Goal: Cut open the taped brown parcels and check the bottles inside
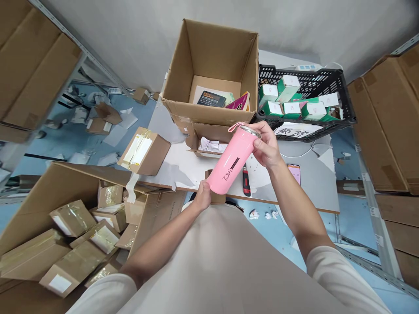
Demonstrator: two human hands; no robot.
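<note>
A pink thermos bottle (pixel 229 163) with a silver rim and a pink strap lies slanted between my hands over the table's front edge. The lettering on its side reads "NICE". My right hand (pixel 266 144) is wrapped round the rim end at the upper right. At the base, my left hand (pixel 202 197) is closed with its thumb against the bottle; its other fingers are mostly hidden. Behind the base, a piece of brown cardboard (pixel 217 199) shows partly. An open small carton (pixel 193 141) with crumpled white paper sits just beyond the bottle.
A large open carton (pixel 209 112) holds books. Beside it, a black crate (pixel 347 100) contains several green-and-white boxes. A red-and-black handled tool (pixel 246 181) and a phone (pixel 294 173) lie on the table (pixel 322 192). A taped box (pixel 147 152) stands left, above a big carton (pixel 163 213) of parcels.
</note>
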